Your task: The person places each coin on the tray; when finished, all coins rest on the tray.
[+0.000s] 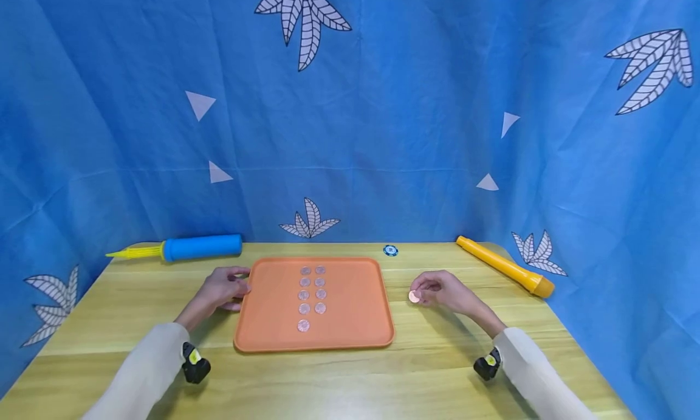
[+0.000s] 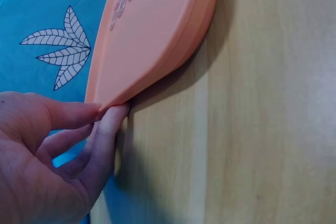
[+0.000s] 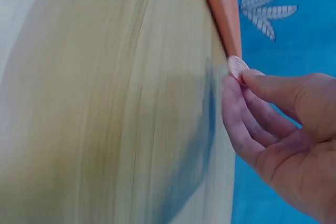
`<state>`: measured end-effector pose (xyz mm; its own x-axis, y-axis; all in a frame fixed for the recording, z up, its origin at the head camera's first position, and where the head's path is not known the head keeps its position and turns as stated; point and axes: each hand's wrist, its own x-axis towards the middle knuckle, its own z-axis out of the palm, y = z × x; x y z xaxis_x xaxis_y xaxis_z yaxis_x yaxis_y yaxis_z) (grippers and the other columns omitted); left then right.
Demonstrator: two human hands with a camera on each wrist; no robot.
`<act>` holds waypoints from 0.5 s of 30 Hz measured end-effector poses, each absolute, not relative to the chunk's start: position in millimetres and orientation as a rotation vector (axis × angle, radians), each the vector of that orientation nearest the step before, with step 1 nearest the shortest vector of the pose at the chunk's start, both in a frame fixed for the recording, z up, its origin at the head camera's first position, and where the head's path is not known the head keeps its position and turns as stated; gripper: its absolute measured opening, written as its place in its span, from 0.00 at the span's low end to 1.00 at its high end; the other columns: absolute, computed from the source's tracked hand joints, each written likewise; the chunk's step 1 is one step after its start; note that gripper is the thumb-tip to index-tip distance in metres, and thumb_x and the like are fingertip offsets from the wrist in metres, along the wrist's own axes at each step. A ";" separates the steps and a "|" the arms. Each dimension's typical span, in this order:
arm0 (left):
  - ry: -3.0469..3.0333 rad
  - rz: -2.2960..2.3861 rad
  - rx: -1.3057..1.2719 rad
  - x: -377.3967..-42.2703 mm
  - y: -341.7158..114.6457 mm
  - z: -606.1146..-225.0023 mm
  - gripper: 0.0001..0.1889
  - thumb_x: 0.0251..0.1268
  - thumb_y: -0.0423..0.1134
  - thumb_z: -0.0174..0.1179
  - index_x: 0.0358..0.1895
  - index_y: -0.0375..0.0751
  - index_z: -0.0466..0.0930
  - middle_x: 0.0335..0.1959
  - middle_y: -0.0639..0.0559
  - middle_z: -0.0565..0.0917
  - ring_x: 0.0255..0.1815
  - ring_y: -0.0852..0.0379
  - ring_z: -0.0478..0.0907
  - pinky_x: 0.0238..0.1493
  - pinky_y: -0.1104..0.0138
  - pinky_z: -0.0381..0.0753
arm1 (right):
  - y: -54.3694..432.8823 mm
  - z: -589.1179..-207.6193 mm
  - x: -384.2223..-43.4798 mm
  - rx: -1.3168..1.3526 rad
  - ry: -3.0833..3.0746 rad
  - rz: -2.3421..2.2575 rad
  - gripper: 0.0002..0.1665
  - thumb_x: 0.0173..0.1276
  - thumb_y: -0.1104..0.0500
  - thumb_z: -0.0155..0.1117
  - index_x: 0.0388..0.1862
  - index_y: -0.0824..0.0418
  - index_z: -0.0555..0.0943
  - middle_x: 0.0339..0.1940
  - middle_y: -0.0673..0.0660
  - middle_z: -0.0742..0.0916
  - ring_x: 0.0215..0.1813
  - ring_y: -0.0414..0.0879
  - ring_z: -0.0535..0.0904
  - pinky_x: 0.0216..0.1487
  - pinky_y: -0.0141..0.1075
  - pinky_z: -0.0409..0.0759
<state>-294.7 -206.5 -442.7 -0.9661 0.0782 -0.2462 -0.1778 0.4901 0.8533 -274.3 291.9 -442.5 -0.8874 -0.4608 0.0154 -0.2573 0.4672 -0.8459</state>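
Observation:
An orange tray (image 1: 350, 304) lies on the wooden table, bearing several round coins (image 1: 304, 309) set out in two columns left of its middle. The left column reaches one coin nearer to the person than the right one. At the tray's left edge, my left hand (image 1: 223, 286) pinches the rim between thumb and fingers; the left wrist view shows the grip (image 2: 63, 150) close up. To the right of the tray my right hand (image 1: 445, 292) holds one coppery coin (image 3: 239, 70) by its edge between thumb and fingertips, over the table and apart from the tray.
A blue hand pump (image 1: 202, 247) with a yellow nozzle lies at the back left. A small blue-and-white chip (image 1: 391, 250) sits behind the tray, and a yellow-orange tube (image 1: 503, 265) lies slanted at the back right. Blue patterned cloth (image 1: 350, 116) hangs behind the table (image 1: 350, 383).

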 end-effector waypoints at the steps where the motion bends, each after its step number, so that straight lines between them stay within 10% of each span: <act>1: 2.494 1.477 -0.079 -294.3 -206.0 -442.7 0.29 0.72 0.28 0.60 0.74 0.24 0.67 0.56 0.27 0.81 0.43 0.51 0.87 0.32 0.63 0.91 | 288.2 -442.1 -274.2 -0.624 2.486 -1.406 0.08 0.72 0.76 0.60 0.47 0.77 0.83 0.42 0.72 0.87 0.40 0.47 0.86 0.45 0.41 0.91; 15: 2.575 1.490 -0.107 -287.7 -200.1 -445.3 0.28 0.70 0.29 0.63 0.71 0.24 0.72 0.66 0.25 0.77 0.45 0.50 0.89 0.31 0.61 0.91 | 226.5 -427.5 -276.6 -0.776 2.435 -1.365 0.06 0.72 0.72 0.66 0.46 0.73 0.84 0.40 0.67 0.89 0.38 0.52 0.88 0.45 0.50 0.90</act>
<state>-287.7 -200.1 -445.3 -0.9839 0.0200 -0.1776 -0.1440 0.5001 0.8539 -276.6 226.5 -427.5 -0.8291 -0.5572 0.0460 -0.3299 0.4212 -0.8448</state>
